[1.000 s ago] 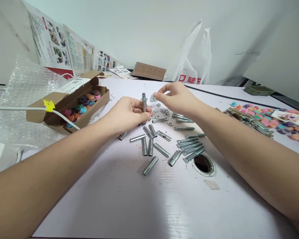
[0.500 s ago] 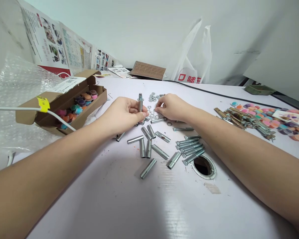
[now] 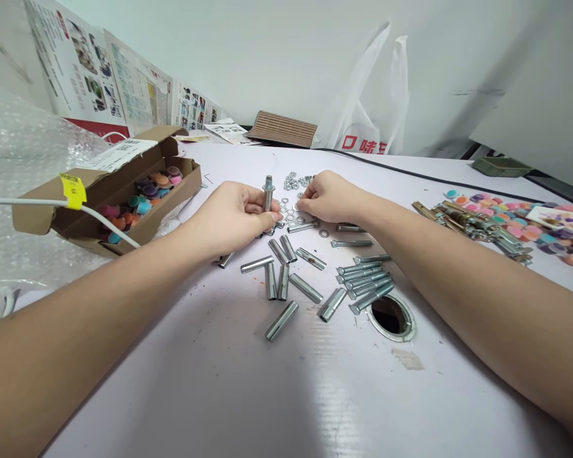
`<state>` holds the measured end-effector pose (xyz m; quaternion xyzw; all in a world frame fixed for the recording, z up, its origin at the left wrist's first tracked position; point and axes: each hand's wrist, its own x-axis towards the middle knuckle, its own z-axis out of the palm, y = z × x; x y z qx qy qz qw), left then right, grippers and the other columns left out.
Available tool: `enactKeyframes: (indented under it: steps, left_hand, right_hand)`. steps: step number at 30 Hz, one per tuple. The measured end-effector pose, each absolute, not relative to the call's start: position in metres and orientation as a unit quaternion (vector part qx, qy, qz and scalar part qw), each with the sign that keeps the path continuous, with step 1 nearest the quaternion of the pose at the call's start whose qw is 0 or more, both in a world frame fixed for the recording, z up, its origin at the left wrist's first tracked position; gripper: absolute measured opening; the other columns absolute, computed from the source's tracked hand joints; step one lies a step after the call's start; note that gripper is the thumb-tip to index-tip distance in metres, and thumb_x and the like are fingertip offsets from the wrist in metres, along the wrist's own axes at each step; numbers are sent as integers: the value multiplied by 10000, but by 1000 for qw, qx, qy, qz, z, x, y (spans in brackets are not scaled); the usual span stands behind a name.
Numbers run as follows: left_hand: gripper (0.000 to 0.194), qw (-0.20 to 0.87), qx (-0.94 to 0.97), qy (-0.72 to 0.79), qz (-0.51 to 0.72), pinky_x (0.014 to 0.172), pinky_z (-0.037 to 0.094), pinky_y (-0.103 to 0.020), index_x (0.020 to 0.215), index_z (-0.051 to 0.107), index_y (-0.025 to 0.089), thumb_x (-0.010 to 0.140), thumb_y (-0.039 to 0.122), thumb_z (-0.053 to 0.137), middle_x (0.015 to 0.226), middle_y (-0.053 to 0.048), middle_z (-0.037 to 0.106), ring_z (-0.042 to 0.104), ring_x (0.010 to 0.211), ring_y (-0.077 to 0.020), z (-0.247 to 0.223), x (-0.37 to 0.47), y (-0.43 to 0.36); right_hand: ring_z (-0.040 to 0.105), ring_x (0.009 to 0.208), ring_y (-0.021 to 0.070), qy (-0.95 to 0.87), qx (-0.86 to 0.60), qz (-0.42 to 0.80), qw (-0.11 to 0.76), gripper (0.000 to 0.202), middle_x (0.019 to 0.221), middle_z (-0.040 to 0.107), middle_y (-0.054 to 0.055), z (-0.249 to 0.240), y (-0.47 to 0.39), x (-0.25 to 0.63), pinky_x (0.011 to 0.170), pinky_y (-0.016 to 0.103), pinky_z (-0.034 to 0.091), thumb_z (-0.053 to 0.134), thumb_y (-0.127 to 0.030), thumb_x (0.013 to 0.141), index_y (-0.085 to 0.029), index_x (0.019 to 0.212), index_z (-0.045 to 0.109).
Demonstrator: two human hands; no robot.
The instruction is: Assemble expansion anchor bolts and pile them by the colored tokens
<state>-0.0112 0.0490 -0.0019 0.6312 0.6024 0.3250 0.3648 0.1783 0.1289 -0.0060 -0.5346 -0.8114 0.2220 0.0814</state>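
Observation:
My left hand (image 3: 232,213) is closed around an upright expansion bolt (image 3: 268,189), whose threaded end points up with a collar just below it. Among loose flat washers (image 3: 290,216), my right hand (image 3: 327,196) pinches down with thumb and fingers together; the rim of a washer (image 3: 295,207) shows at the fingertips. Behind it lies a pile of nuts (image 3: 293,180). Nearer me, slotted metal sleeves (image 3: 282,321) are scattered. To their right several hex bolts (image 3: 363,280) lie side by side, partly below my right forearm.
An open cardboard box (image 3: 181,181) with colourful caps stands at left beside bubble wrap (image 3: 33,165). A round hole (image 3: 391,318) opens in the white table (image 3: 210,381). Assembled anchors (image 3: 477,226) and coloured pieces lie right. A black cable (image 3: 410,173) and a plastic bag (image 3: 367,121) are behind.
My right hand has shifted slightly, its fingertips closing together at the washers. My left hand keeps the bolt upright. The whole view has moved a little.

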Motion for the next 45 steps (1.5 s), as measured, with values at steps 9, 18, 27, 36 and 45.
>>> enactKeyframes:
  steps: [9, 18, 27, 36, 45]
  left_hand:
    - [136, 343, 648, 607, 306, 643, 456, -226, 886, 769, 179, 787, 268, 742, 772, -31, 753, 649, 706, -126, -1, -13, 47]
    - [184, 365, 640, 599, 313, 737, 506, -230, 921, 770, 182, 778, 294, 748, 880, -27, 792, 700, 811, -140, -3, -13, 50]
    - [181, 378, 639, 592, 314, 718, 501, -231, 911, 763, 169, 774, 287, 753, 845, -34, 778, 691, 785, -136, -6, -14, 50]
    - [136, 361, 652, 592, 306, 701, 471, -221, 887, 754, 168, 777, 248, 742, 800, -22, 763, 666, 750, -121, -4, -10, 49]
    - [116, 355, 653, 595, 304, 668, 431, -211, 873, 748, 159, 794, 242, 731, 779, -7, 736, 615, 716, -105, -3, -10, 47]
  right_hand:
    - [391, 524, 117, -841, -511, 147, 105, 274, 536, 502, 26, -11, 130, 176, 532, 292, 337, 512, -219, 809, -177, 541, 477]
    - [540, 628, 145, -848, -500, 133, 115, 166, 684, 667, 49, -3, 136, 183, 618, 283, 412, 584, -225, 800, -155, 764, 729]
    - [593, 623, 154, -838, -518, 157, 72, 212, 724, 702, 36, -2, 142, 193, 612, 291, 449, 700, -293, 785, -200, 957, 783]
    - [590, 591, 155, -817, -530, 209, 86, 106, 709, 704, 61, -6, 137, 188, 615, 314, 476, 696, -222, 790, -169, 860, 754]
    - [241, 489, 77, -763, -428, 399, 276, 429, 531, 281, -48, 18, 116, 183, 450, 278, 229, 701, -367, 844, -205, 595, 391]
